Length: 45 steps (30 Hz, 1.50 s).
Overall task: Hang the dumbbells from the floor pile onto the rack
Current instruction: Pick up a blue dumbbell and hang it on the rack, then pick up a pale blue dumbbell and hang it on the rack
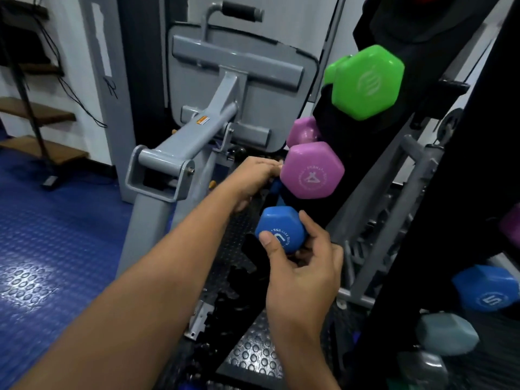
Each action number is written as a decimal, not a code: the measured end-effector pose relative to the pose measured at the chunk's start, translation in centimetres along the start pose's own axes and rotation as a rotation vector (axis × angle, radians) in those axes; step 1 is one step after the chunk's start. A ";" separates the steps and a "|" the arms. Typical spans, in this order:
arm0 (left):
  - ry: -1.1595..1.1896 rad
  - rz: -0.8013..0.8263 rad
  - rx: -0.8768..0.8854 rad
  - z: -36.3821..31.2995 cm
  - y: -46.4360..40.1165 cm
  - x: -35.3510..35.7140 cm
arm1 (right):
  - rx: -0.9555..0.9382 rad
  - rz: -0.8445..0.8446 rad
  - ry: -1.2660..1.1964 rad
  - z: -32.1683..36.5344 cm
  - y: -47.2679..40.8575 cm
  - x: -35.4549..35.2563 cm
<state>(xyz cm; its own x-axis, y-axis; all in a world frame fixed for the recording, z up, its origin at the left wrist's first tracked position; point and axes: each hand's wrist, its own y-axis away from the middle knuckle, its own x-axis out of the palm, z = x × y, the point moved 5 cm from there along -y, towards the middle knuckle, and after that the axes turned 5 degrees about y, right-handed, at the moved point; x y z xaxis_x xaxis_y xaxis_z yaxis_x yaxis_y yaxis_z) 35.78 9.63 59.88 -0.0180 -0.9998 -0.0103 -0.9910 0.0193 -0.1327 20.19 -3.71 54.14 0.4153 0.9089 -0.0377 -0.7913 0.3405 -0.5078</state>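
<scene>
Right hand (302, 266) grip holds blue dumbbell (281, 229) end at rack (394, 170); left hand (254, 175) grip curled round its far part, below purple dumbbell (312, 170).

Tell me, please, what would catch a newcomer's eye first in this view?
Probably the bright green dumbbell high on the black rack, with purple dumbbells just below it. Next, at centre, the right hand grips the end of a blue dumbbell at the rack, while the left hand reaches behind the purple one.
</scene>
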 end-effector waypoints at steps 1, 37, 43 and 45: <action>0.006 -0.004 0.007 0.0 0.4 0.1 | 0.010 0.012 0.008 0.0 0.0 -0.2; -0.624 0.031 0.157 9.5 37.4 9.8 | 0.041 0.456 0.563 0.2 15.7 -20.2; -0.719 0.105 0.111 12.8 39.5 9.6 | 0.099 0.506 0.636 -1.8 18.3 -22.2; -0.728 0.118 0.086 14.1 40.1 9.2 | 0.123 0.519 0.653 -2.5 19.2 -22.8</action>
<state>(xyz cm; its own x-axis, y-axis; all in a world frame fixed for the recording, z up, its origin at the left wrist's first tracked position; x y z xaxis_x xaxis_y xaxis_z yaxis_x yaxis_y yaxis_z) -2.25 1.31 40.53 -0.0010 -0.7333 -0.6799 -0.9735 0.1562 -0.1670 -3.39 -18.50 43.13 0.1319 0.6485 -0.7497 -0.9809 -0.0235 -0.1929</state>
